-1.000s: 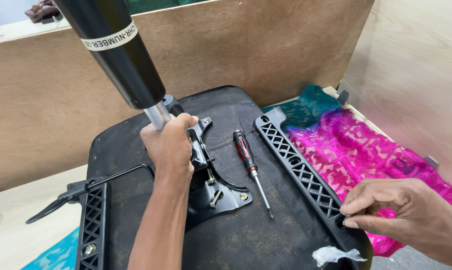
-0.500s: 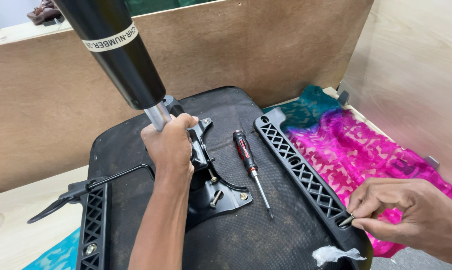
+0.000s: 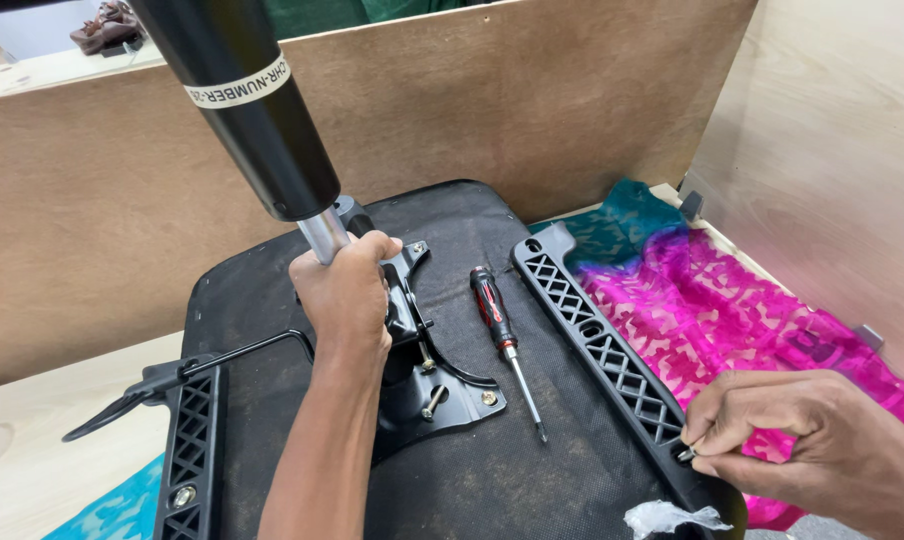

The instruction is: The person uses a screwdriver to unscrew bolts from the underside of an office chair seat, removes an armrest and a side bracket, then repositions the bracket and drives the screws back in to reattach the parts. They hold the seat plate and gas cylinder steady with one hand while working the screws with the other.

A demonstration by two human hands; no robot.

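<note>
An upturned black office chair seat (image 3: pixel 532 470) lies in front of me, with a black metal mechanism plate (image 3: pixel 442 385) bolted at its middle. My left hand (image 3: pixel 347 295) grips the shiny rod of the black gas cylinder (image 3: pixel 247 110), which rises from the plate toward the camera. My right hand (image 3: pixel 772 440) pinches a small metal piece against the near end of the right black lattice armrest bracket (image 3: pixel 597 350). A red and black screwdriver (image 3: pixel 502 335) rests on the seat between plate and bracket.
A second lattice bracket (image 3: pixel 187 440) and a thin black lever (image 3: pixel 207 365) sit at the seat's left. Pink and teal cloth (image 3: pixel 732 310) covers the table on the right. Wooden panels (image 3: pixel 532 90) wall in the back and right. A crumpled white scrap (image 3: pixel 667 518) lies near the front.
My right hand has moved left and down to the near end of the right bracket, its fingers closing on a small metal piece. The left hand stays put on the cylinder rod.
</note>
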